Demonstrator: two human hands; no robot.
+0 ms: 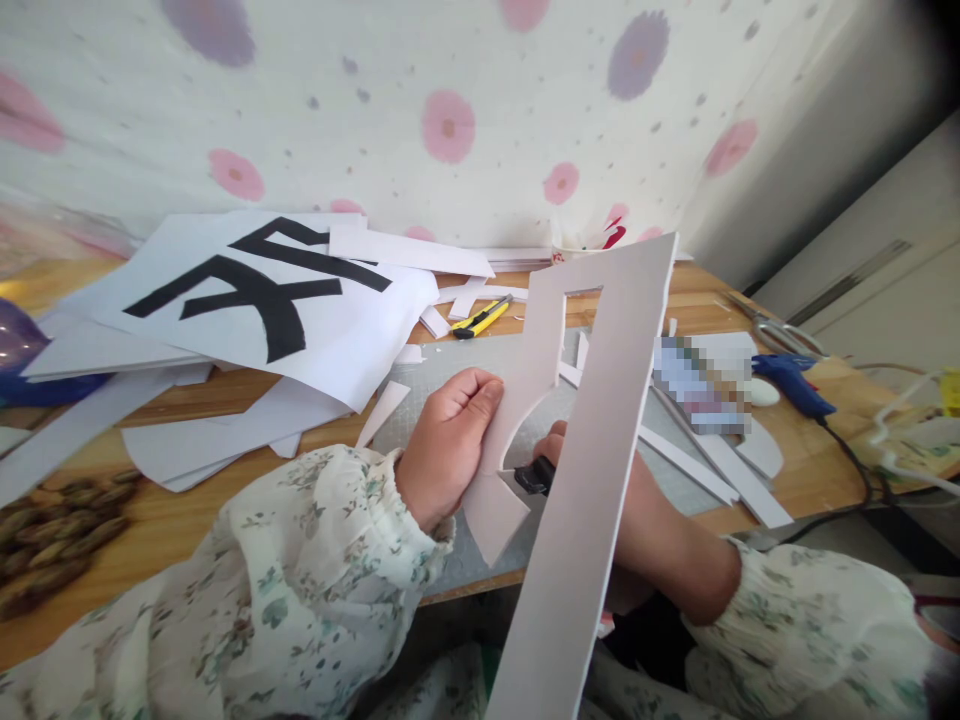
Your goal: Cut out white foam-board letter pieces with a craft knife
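Observation:
My left hand (448, 442) is closed on the left edge of a white foam board cutout (592, 430), thumb pressed against its face. The cutout is held up at a tilt, with a slot near its top and a curved inner edge. Partly hidden behind the board, my right hand (656, 525) is wrapped round a utility knife (534, 477). Only the knife's black front end shows, its tip at the curved edge beside a pointed lower piece of the board. Below lies a grey cutting mat (450, 375).
A printed sheet with black strokes (405, 300) lies at left over stacked paper. Near the back are a yellow cutter (482, 317) and a paper cup (577, 252). At right lie scissors (784, 332), a blue glue gun (793, 384) with a cord, and foam strips (690, 463).

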